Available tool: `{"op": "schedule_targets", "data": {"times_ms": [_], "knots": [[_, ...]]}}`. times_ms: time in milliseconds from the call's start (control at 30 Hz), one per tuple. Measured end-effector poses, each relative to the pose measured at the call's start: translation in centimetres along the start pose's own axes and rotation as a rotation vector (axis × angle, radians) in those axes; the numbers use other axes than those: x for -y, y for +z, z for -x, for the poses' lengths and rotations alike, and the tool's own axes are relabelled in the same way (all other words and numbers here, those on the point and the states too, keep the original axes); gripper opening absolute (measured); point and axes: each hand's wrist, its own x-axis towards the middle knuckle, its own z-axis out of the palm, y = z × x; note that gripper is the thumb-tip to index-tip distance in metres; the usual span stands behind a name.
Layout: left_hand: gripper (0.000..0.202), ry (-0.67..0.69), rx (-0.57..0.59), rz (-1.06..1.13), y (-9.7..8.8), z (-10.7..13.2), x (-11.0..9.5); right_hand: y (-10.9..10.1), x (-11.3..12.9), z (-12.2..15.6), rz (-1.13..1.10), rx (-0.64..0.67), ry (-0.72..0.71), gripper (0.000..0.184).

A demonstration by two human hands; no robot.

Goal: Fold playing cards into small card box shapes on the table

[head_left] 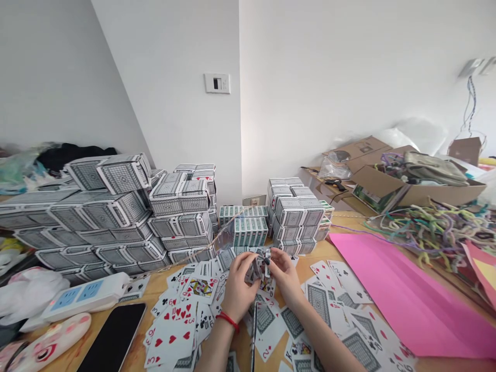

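Observation:
My left hand [241, 281], with a red cord at the wrist, is closed on a bent playing card [256, 269] above the middle of the table. Opposite it, my right hand [284, 274] pinches the same small piece from the right, its dark-nailed thumb against the card. Whether one or more cards are in the fingers is hard to make out. Loose playing cards [172, 336] lie spread on both sides of my forearms and under them, some face up, others with grey patterned backs. Just beyond my hands stands a row of green-patterned card boxes [250, 231].
Blocks folded from cards are stacked at the left [124, 173] and behind my right hand [296, 209]. A black phone [112, 338] and white power strip [85, 297] lie left. Right are pink paper [391, 289], tangled yarn [430, 232] and a cardboard box [437, 196].

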Motion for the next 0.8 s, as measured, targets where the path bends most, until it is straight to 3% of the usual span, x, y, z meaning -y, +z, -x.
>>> {"op": "schedule_targets", "data": {"times_ms": [800], "knots": [[0.050, 0.007, 0.017, -0.079, 0.51, 0.25, 0.25, 0.41, 0.13, 0.33, 0.160, 0.098, -0.065, 0.041]]}}
